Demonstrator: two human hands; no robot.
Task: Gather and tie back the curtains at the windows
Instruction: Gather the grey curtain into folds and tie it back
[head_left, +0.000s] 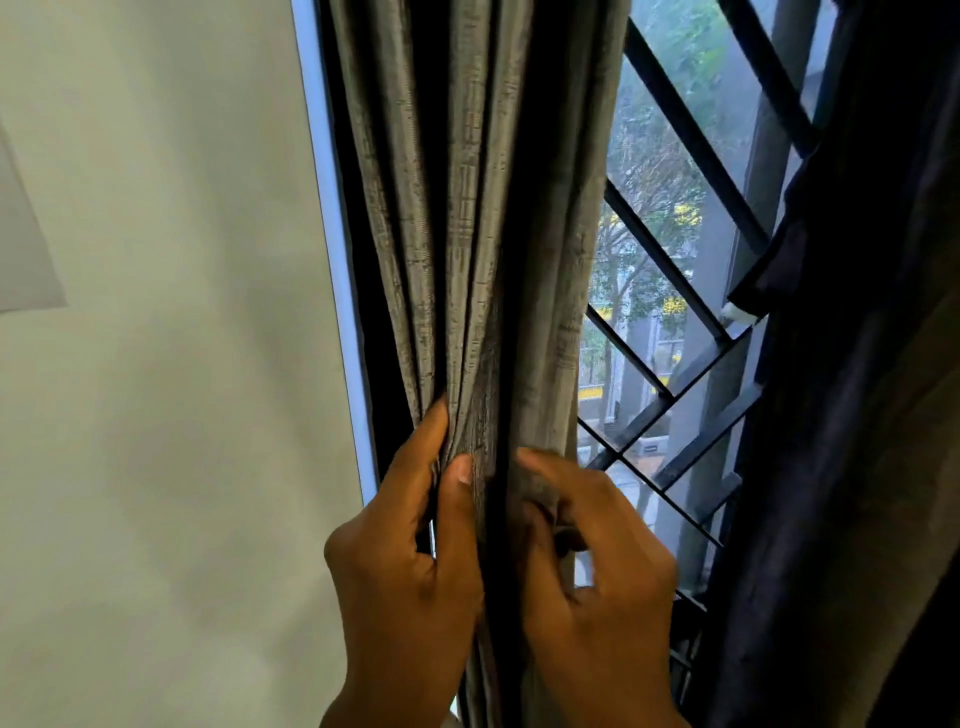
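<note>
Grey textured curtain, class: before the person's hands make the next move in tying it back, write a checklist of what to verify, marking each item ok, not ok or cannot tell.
1. Left hand grips the folds of the grey textured curtain: ok.
2. Right hand pinches the curtain's right edge: ok.
3. Pleats gathered into one bundle: not ok, a dark gap separates the two hands' sections.
4. Tie-back within reach: cannot tell, none is visible.
5. Curtain clear of the black diagonal window grille: ok, the grille shows uncovered beside it.
6. Dark curtain on the right tied back: cannot tell.
</note>
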